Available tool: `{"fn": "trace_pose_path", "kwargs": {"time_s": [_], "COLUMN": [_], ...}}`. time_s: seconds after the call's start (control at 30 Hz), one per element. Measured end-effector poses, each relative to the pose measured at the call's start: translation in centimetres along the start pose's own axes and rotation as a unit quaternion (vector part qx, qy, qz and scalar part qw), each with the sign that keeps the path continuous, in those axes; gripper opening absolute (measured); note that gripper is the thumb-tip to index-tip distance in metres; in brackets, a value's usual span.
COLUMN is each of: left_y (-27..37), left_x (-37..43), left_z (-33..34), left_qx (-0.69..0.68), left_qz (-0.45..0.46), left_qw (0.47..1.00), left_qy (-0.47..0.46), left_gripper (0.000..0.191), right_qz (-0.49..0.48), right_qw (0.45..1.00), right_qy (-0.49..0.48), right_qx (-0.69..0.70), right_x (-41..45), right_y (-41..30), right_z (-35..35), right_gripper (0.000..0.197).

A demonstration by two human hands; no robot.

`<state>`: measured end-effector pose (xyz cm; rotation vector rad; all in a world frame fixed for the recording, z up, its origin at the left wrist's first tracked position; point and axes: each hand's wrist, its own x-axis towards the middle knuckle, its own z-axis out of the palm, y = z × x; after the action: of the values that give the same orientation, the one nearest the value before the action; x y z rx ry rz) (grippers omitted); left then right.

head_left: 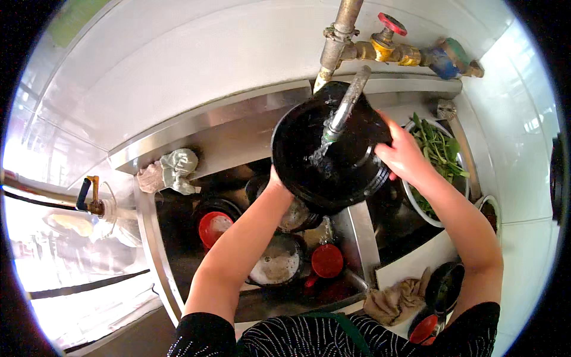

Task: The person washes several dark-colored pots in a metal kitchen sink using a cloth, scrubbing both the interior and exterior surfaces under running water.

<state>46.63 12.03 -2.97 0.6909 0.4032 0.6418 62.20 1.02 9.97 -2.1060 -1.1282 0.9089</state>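
A large black pot (308,178) is held up over the steel sink, tilted beneath a metal faucet (350,105) with water running from its mouth. My right hand (399,151) grips the pot's right rim. On the lower left side, my left hand (280,178) supports it, most of its fingers hidden behind the pot. Below in the sink lie a red bowl (215,227), a dark pan of foamy liquid (276,261) and a red ladle (327,261). Water falls near the ladle. A further dark vessel (295,214) shows partly beneath the pot.
Leafy greens (435,151) fill a white basin (466,187) at right. Pipes with a red-handled valve (392,24) run along the wall. Cloths (178,167) lie on the sink's left corner; a brown cloth (397,303) and black pan (444,288) are at lower right.
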Motion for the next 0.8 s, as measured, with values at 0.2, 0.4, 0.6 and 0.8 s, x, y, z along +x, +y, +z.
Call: {"fn": "trace_pose_path", "kwargs": {"time_s": [0.2, 0.4, 0.6, 0.8], "left_y": [3.7, 8.6, 9.6, 5.2], "left_x": [-2.6, -9.5, -14.2, -16.4], "left_z": [-3.6, -2.8, -3.0, -3.5], "left_qx": [0.414, -0.13, 0.2, 0.013], "left_qz": [0.246, 0.099, 0.125, -0.11], "left_qw": [0.87, 0.939, 0.929, 0.955], "left_qy": [0.104, 0.303, 0.285, 0.275], "left_gripper": [0.043, 0.041, 0.052, 0.047], "right_qz": [-0.198, -0.26, -0.064, 0.189], "right_qw": [0.978, 0.951, 0.943, 0.94], "right_qy": [0.052, -0.028, -0.215, -0.196], "right_qx": [0.047, 0.167, 0.247, 0.203], "right_x": [10.2, 10.6, 4.8, -3.0], "right_y": [3.0, -0.5, 1.5, 1.7], "right_z": [5.5, 9.8, 12.1, 9.0], "right_gripper": [0.051, 0.046, 0.038, 0.028]}}
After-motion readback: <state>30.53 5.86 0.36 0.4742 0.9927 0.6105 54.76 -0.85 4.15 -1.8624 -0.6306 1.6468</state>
